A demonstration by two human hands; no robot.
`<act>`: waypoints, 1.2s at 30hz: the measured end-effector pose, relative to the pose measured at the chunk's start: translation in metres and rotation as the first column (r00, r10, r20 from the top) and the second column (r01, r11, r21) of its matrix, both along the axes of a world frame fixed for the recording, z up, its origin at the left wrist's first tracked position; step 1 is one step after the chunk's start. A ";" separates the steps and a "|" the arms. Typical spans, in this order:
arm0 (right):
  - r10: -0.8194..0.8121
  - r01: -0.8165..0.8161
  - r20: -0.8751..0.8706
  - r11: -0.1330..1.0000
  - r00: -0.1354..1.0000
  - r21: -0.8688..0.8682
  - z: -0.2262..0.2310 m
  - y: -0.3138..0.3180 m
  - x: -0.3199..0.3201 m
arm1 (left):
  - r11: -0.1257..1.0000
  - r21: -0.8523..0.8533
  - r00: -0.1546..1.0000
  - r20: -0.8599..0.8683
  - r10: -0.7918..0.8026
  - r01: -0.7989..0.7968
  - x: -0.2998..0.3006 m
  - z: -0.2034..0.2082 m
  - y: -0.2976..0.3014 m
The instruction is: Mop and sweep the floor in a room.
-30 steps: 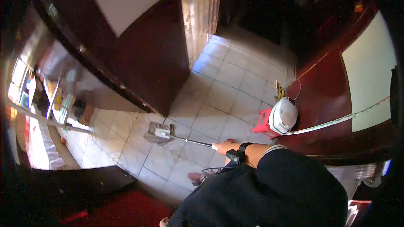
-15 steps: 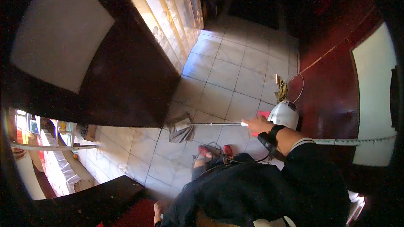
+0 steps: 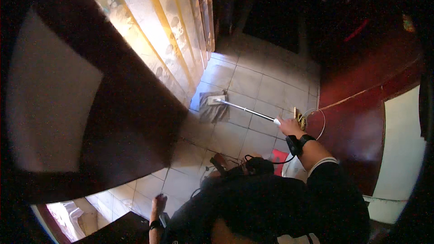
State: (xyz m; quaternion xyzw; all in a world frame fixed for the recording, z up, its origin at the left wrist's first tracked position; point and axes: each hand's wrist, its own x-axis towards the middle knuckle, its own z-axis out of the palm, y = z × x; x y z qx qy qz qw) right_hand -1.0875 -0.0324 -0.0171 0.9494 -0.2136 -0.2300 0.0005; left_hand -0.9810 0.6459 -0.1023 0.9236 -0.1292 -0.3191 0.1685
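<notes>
My right hand point(image 3: 290, 127) is closed round the white grip of a flat mop. The mop's thin metal handle point(image 3: 253, 112) slants away to the left, down to a pale flat head point(image 3: 217, 100). Under that head a grey cloth point(image 3: 212, 114) lies spread on the tiles, close to the foot of the curtain. Low on the left, my left hand point(image 3: 158, 203) hangs beside my body with its fingers curled in. It holds nothing that I can see. Dark straps sit on both wrists.
A sheer yellow-striped curtain point(image 3: 167, 22) hangs beyond a dark door-like panel point(image 3: 131, 122) on the left. Dark red furniture point(image 3: 348, 126) stands on the right. Near my right hand are a yellowish bundle point(image 3: 299, 118), a wire loop point(image 3: 323, 122), a red thing point(image 3: 280, 155) and a white rounded object point(image 3: 294, 170).
The mop head and cloth have moved forward and somewhat right, toward the curtain. My right hand has shifted slightly right, still on the grip. More of my left forearm shows.
</notes>
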 end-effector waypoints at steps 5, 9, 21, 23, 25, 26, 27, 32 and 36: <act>-0.216 0.218 -0.033 0.971 0.976 0.102 -0.043 -0.018 0.085 | 0.991 -0.119 0.852 0.524 0.015 0.057 0.109 0.053 -0.058; -0.382 0.401 -0.128 0.836 0.915 0.374 -0.047 -0.022 0.167 | 0.997 0.030 0.898 0.436 0.054 -0.074 0.120 0.068 -0.105; -0.495 0.552 -0.337 0.394 0.801 0.734 -0.083 -0.089 0.355 | 0.842 0.004 0.799 -0.313 0.513 -0.539 0.021 0.013 -0.168; -0.419 0.468 -0.280 0.460 0.863 0.755 -0.075 -0.104 0.364 | 0.795 -0.226 0.814 -0.314 0.488 -0.563 0.041 0.009 -0.206; -0.270 0.330 -0.216 0.513 0.938 0.792 -0.118 -0.157 0.349 | 0.993 -0.086 0.997 -0.014 0.082 -0.083 0.094 0.027 -0.266; -0.302 0.393 -0.291 0.366 0.908 0.844 -0.097 -0.160 0.353 | 0.945 -0.092 0.948 -0.079 0.309 -0.315 0.098 0.025 -0.282; -0.268 0.268 -0.147 0.502 0.952 0.823 -0.112 -0.180 0.345 | 0.856 -0.115 0.861 -0.144 0.488 -0.505 0.114 0.018 -0.299; -0.070 0.300 -0.327 0.610 0.942 0.734 -0.094 -0.216 0.345 | 0.880 -0.018 0.855 -0.245 0.457 -0.475 0.168 0.007 -0.327; 0.259 -0.324 0.205 0.606 0.944 0.727 -0.120 -0.238 0.374 | 0.774 -0.053 0.770 -0.171 0.615 -0.630 0.175 -0.024 -0.342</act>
